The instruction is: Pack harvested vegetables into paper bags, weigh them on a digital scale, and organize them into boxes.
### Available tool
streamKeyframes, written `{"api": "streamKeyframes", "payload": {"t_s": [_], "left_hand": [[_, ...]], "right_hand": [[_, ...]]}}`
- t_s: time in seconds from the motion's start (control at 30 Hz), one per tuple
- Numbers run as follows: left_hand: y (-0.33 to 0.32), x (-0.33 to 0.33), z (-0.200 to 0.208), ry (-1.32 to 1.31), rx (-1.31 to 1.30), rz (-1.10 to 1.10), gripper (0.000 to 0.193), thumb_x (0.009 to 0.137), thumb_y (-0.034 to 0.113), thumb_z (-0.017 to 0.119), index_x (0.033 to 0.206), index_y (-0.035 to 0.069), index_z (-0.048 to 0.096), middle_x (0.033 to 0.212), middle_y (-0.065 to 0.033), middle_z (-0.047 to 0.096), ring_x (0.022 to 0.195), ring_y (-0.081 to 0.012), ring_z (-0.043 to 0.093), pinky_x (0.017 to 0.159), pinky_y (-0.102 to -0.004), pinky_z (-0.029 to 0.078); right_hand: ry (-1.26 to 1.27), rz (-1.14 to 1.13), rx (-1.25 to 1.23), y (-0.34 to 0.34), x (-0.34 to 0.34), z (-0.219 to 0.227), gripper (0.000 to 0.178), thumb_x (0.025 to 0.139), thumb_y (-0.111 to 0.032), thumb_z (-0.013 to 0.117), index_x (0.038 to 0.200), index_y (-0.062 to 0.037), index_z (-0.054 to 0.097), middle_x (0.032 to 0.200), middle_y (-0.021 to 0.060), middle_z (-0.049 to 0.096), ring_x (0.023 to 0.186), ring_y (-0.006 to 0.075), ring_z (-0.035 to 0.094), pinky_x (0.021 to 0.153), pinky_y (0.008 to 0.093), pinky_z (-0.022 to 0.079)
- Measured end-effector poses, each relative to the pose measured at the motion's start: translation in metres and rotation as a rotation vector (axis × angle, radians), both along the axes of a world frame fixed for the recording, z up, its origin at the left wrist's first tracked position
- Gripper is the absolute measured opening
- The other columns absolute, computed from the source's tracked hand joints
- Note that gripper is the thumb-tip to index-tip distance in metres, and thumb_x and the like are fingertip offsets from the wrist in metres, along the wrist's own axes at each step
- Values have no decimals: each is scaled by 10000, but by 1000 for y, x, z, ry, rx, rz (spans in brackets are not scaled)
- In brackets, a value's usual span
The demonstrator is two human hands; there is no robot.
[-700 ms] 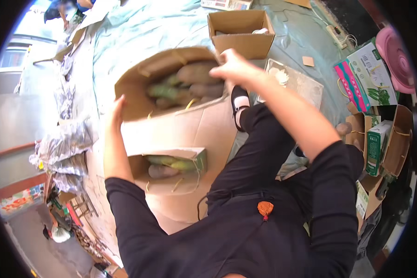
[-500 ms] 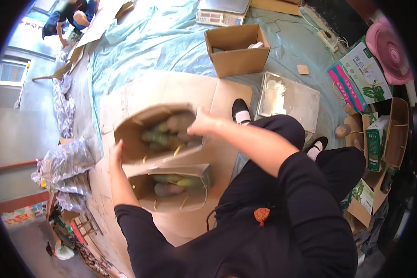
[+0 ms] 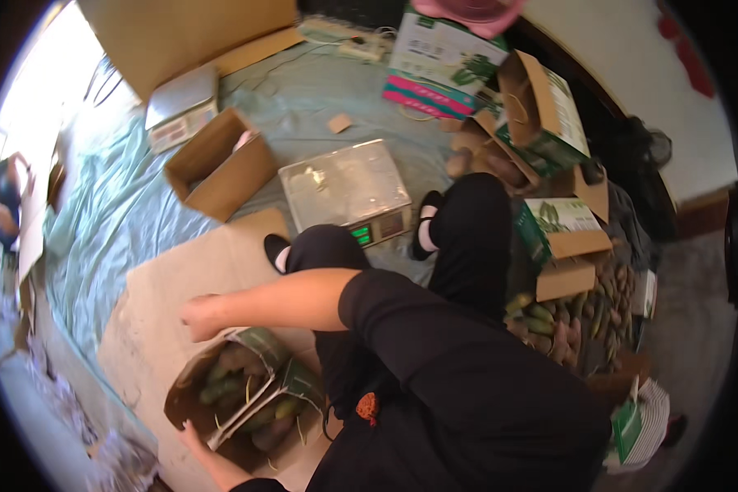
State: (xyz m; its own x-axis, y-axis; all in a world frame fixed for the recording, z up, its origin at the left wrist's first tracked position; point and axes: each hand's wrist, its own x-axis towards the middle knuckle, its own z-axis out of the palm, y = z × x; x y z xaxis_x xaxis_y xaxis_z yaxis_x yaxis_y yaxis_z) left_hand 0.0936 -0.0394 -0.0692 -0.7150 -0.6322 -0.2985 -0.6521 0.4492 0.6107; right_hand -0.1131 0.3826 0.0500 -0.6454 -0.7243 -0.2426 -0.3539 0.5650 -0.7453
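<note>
Two open-topped cardboard boxes stand side by side on the flat cardboard sheet in front of me. The farther box (image 3: 182,385) holds several green and brownish long vegetables (image 3: 221,389). More of them, green and dark, lie in the nearer box (image 3: 307,379). My left hand (image 3: 195,443) has hold of the boxes' left side, by the farther box's rim; its lower fingers are hidden. Over the far side of that box, my right hand (image 3: 203,318) hovers with curled fingers, and nothing shows in it.
Ahead is a metal-topped scale (image 3: 344,184) with a lit display. Left of it stands an open brown box (image 3: 221,164), with another scale (image 3: 182,98) behind. Green-and-white cartons (image 3: 562,217) and a vegetable pile (image 3: 586,324) lie right. A person (image 3: 6,201) crouches far left.
The view has turned right. The farther box has come up against the nearer one. My right hand has left its wall and curled, while my left hand stays at the boxes' left side.
</note>
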Motion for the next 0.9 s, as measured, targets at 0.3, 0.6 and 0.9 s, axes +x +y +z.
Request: {"api": "streamKeyframes", "payload": {"t_s": [0.3,0.6,0.9], "left_hand": [[88,-37,14,-198,-566,-165,580,773,227,646,1270,-33,499,1251,-233,539,1155,-368,513,995,-398,395],[243,-171,85,269,-351,-579,492,849,177,585,1275,-51,493,1314,-215,498,1227,-342,452,1039,-394,329],[513,-224,214,593,-197,-1164,410,829,50,588,1239,43,556,1323,-145,504,1296,-302,387,1085,-408,269]], "right_hand": [[219,-707,-359,308,-35,114,398,744,-243,662,1048,13,644,999,163,673,881,248,650,784,333,503],[475,-1609,-185,586,104,43,280,757,-199,653,973,-26,686,937,137,684,875,228,655,777,337,499],[670,-2410,435,698,327,-57,566,713,-211,712,1195,17,523,1154,233,553,1097,366,513,953,425,402]]}}
